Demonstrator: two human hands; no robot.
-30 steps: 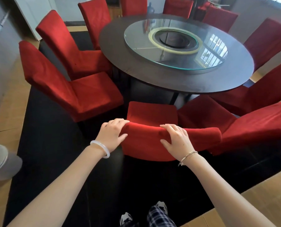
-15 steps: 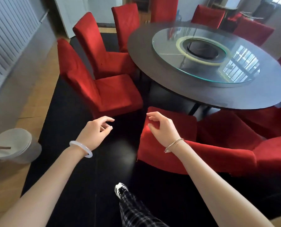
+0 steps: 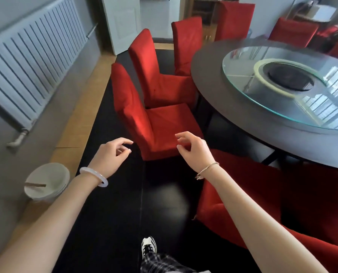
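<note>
Left hand [image 3: 110, 156] and right hand [image 3: 195, 150] hover with fingers loosely curled, holding nothing. The chair [image 3: 164, 125] stands beside the table [image 3: 213, 85], just beyond the fingertips. Its near seat edge lies between the hands, and neither grips it.

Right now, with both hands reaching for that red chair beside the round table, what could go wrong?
1. The left hand and right hand hold nothing yet; the red chair has a wrinkled cover that may slip when gripped.
2. Pushed hard, it could knock the dark table under the glass turntable.
3. The neighbouring chair stands close and could get bumped.
</note>
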